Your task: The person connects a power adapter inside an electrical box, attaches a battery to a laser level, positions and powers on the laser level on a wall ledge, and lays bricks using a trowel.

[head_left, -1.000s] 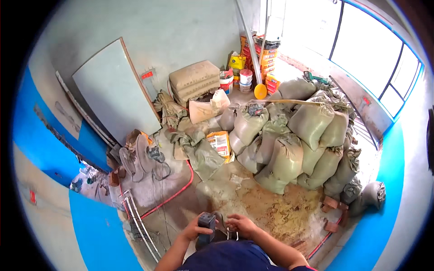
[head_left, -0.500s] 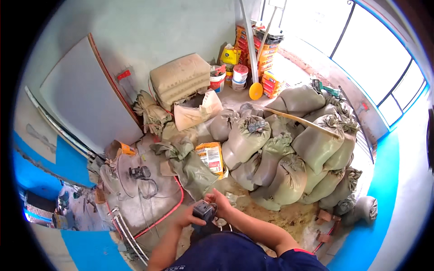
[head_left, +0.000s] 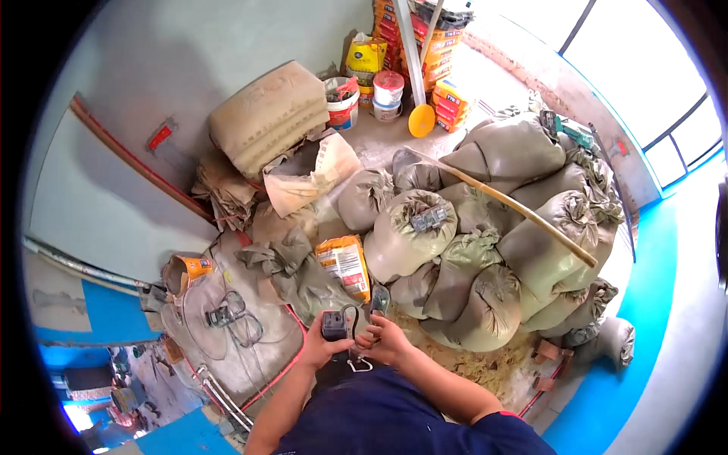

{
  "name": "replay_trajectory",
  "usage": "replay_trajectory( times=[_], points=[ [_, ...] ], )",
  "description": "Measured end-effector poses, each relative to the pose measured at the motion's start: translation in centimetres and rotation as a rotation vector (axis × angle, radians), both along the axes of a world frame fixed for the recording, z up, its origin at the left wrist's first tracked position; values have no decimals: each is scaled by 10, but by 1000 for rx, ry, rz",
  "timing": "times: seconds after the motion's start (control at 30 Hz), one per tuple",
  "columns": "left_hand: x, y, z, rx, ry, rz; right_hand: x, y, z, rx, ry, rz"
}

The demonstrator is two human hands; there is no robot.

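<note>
My left hand [head_left: 324, 347] grips a small dark boxy device [head_left: 334, 325] from below, close in front of my body. My right hand [head_left: 385, 340], just to its right, has its fingers closed round the lower end of a slim dark grey handheld device [head_left: 380, 299] that stands upright. A short black cable [head_left: 353, 309] arches up from beside the box and runs down to my right fingers. A white cord loop [head_left: 362, 365] hangs below my hands, against my dark shirt. The far ends of the cable are hidden by my fingers.
Full grey-green sacks [head_left: 409, 239] are piled ahead and right, with a long wooden handle [head_left: 523, 212] across them. An orange-and-white bag [head_left: 345, 265] lies beyond my hands. A red pipe [head_left: 299, 326] and a coiled cable [head_left: 249, 326] are on the left floor. Buckets [head_left: 343, 110] stand at the back.
My hands have drawn apart. The slim dark grey device now shows upright in my right hand, and the black cable arches between my hands. The view has shifted slightly.
</note>
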State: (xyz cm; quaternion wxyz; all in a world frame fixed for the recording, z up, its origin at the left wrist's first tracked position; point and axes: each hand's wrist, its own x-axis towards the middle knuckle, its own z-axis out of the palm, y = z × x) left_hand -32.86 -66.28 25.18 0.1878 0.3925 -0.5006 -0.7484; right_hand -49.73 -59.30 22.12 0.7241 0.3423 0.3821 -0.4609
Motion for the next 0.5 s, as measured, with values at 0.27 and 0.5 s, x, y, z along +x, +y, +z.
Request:
replay_trajectory(
  times=[0.27, 0.5],
  points=[
    [-126, -88, -30, -415, -283, -181, -122, -50, -83, -179, 89, -420],
    [-195, -129, -94, -609, -482, -554, -205, -96, -134, -22, 768, -251]
  ],
)
